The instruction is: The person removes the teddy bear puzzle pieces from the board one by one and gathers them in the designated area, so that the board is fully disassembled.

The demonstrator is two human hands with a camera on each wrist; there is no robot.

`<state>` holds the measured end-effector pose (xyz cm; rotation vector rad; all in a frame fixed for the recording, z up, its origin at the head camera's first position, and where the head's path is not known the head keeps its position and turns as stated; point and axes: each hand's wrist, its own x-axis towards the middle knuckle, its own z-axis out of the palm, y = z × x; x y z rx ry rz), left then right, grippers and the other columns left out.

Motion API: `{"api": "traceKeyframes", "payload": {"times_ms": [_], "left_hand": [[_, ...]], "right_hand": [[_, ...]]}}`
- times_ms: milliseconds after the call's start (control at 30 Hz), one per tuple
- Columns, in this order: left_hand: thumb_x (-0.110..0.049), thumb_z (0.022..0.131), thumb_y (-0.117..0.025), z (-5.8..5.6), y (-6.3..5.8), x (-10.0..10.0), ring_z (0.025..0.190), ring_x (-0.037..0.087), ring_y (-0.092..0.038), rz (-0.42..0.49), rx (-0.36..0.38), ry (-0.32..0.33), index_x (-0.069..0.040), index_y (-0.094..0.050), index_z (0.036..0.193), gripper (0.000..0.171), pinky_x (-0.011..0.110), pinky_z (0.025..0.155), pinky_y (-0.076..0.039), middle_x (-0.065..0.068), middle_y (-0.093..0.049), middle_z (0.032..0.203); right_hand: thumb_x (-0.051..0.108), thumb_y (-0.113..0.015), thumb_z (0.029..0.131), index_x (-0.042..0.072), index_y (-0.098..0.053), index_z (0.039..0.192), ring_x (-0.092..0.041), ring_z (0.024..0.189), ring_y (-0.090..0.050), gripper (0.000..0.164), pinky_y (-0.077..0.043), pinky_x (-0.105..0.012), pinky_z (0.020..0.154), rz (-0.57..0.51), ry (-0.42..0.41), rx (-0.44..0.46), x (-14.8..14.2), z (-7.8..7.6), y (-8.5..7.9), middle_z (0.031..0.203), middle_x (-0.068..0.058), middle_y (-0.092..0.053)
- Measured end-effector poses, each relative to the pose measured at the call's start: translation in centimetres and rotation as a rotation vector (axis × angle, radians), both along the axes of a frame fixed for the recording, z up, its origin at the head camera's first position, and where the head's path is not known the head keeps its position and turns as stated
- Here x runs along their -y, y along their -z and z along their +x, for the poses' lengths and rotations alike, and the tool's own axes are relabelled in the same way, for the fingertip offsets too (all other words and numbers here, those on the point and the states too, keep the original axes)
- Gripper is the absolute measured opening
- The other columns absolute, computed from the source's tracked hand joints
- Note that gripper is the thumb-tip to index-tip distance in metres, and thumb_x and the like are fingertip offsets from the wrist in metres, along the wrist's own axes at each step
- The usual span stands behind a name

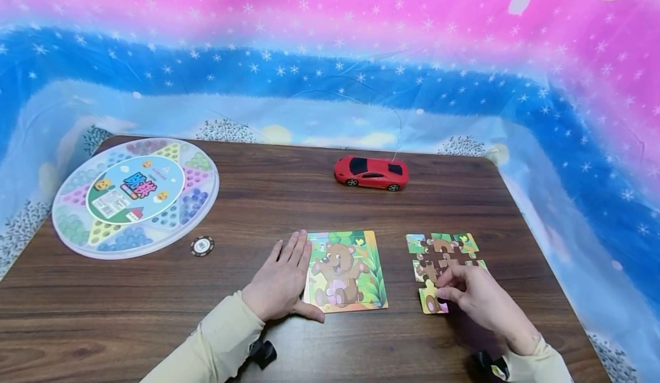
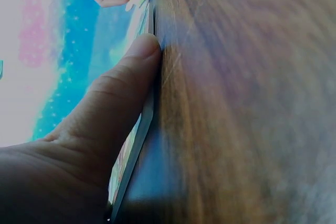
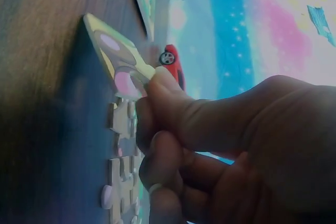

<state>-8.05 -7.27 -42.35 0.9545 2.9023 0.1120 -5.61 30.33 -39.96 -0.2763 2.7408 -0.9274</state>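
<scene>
My left hand (image 1: 279, 280) lies with straight fingers along the left edge of a bear puzzle board (image 1: 380, 274), thumb stretched near its lower left corner. In the left wrist view that thumb (image 2: 113, 95) touches the board's side. To the right of the board, my right hand (image 1: 487, 300) pinches a yellow-green puzzle piece (image 1: 429, 301) between thumb and forefinger. The right wrist view shows this piece (image 3: 118, 59) tilted and raised off the table. Just beyond it lie several other puzzle pieces (image 1: 442, 243), loosely laid out in rows and partly covered by my right hand.
A red toy car (image 1: 371, 173) stands toward the back of the brown table (image 1: 273, 200). At the left are a round Chinese checkers box (image 1: 135, 191) and a black-and-white poker chip (image 1: 202, 246). A patterned cloth (image 1: 309, 74) hangs behind the table.
</scene>
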Motion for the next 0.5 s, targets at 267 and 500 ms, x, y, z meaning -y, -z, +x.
{"api": "traceKeyframes", "payload": {"times_ms": [267,500], "left_hand": [[-0.085,0.064,-0.058,0.04,0.13,0.05,0.144,0.04,-0.02,0.023,0.01,-0.005,0.012,-0.028,0.146,0.131,0.055,0.112,-0.025,0.031,-0.02,0.154],[-0.085,0.065,-0.057,0.07,0.09,0.03,0.143,0.04,-0.022,0.009,-0.006,-0.001,0.012,-0.029,0.146,0.13,0.055,0.111,-0.027,0.032,-0.022,0.153]], "right_hand": [[0.014,-0.074,0.086,0.016,-0.067,0.085,-0.005,0.06,-0.054,0.007,-0.044,-0.023,0.055,0.066,0.028,-0.002,0.43,-0.01,0.23,0.071,0.009,-0.063],[0.018,-0.074,0.086,0.02,-0.067,0.082,-0.002,0.057,-0.051,0.008,-0.041,-0.023,0.056,0.145,0.016,-0.035,0.59,0.0,0.6,0.066,0.013,-0.06]]}}
